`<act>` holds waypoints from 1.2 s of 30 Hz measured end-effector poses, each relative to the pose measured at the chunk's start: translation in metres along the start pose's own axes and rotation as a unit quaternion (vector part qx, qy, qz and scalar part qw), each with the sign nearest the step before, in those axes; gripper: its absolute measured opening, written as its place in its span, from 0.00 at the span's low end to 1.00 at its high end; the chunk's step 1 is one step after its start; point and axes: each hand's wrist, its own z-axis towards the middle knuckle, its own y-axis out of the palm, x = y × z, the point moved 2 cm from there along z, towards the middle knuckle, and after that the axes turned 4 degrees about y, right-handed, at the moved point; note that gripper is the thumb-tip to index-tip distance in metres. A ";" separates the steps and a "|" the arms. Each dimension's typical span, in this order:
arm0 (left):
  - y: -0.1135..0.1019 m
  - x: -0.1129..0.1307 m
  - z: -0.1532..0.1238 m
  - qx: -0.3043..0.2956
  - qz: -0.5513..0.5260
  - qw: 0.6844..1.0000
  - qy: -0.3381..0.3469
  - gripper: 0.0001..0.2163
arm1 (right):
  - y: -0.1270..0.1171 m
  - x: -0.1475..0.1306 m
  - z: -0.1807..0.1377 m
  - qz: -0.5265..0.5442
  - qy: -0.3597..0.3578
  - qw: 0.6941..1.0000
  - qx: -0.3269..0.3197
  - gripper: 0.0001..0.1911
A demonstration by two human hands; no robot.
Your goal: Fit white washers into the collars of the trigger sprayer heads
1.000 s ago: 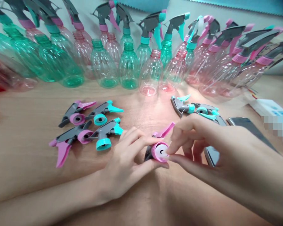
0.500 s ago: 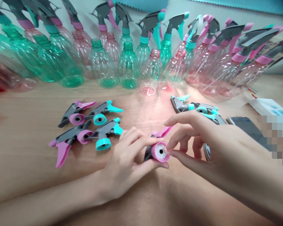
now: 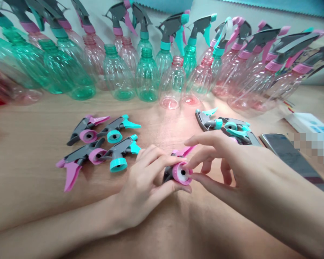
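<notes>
My left hand (image 3: 145,180) grips a spray trigger head (image 3: 169,173), its fingers over the top and its thumb underneath. The head has a grey body, a pink trigger and a pink collar (image 3: 189,181) whose opening faces me. A white washer (image 3: 180,177) with a dark hole in the middle sits inside that collar. My right hand (image 3: 224,169) reaches in from the right, thumb and forefinger pinched at the washer's right edge inside the opening. Its other fingers are curled loosely. The fingertips hide part of the washer and rim.
Several pink and turquoise trigger heads (image 3: 118,164) lie at the left, with more turquoise heads (image 3: 209,118) behind my right hand. Green bottles (image 3: 147,79) and pink bottles (image 3: 172,84) line the back, some capped with sprayers. A phone (image 3: 288,154) lies at the right.
Both hands and the trigger head have shifted slightly left. My right fingertips have come further over the collar's opening. More of the phone shows.
</notes>
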 end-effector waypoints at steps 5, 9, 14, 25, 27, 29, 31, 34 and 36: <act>0.001 -0.001 -0.001 -0.001 0.005 1.000 -0.007 0.09 | 0.004 -0.003 0.001 -0.027 -0.011 1.000 0.000 0.17; 0.002 -0.001 -0.001 0.000 0.017 1.000 0.003 0.09 | 0.008 -0.004 0.003 0.016 -0.029 0.999 0.022 0.22; 0.001 0.000 0.001 0.006 0.017 1.000 0.004 0.10 | 0.010 -0.002 0.000 0.035 -0.040 0.998 0.033 0.20; 0.003 0.001 -0.002 -0.008 0.008 0.999 0.034 0.13 | -0.001 0.003 -0.008 -0.035 -0.052 0.997 -0.036 0.14; 0.003 0.000 -0.002 -0.008 0.005 0.999 0.032 0.13 | 0.001 0.005 -0.008 -0.037 -0.051 0.997 -0.046 0.15; 0.002 0.000 -0.002 -0.008 0.004 0.999 0.031 0.13 | 0.003 0.005 -0.007 -0.031 -0.056 0.997 -0.052 0.13; 0.002 0.000 -0.002 -0.003 0.004 0.999 0.034 0.14 | 0.004 0.004 -0.006 -0.027 -0.061 0.997 -0.051 0.12; 0.001 0.002 -0.003 -0.005 0.015 0.998 0.054 0.11 | 0.006 0.001 -0.004 -0.023 -0.070 0.996 -0.042 0.08; 0.002 0.003 -0.003 -0.021 0.029 0.997 0.074 0.09 | 0.007 -0.001 -0.003 -0.028 -0.073 0.996 -0.033 0.08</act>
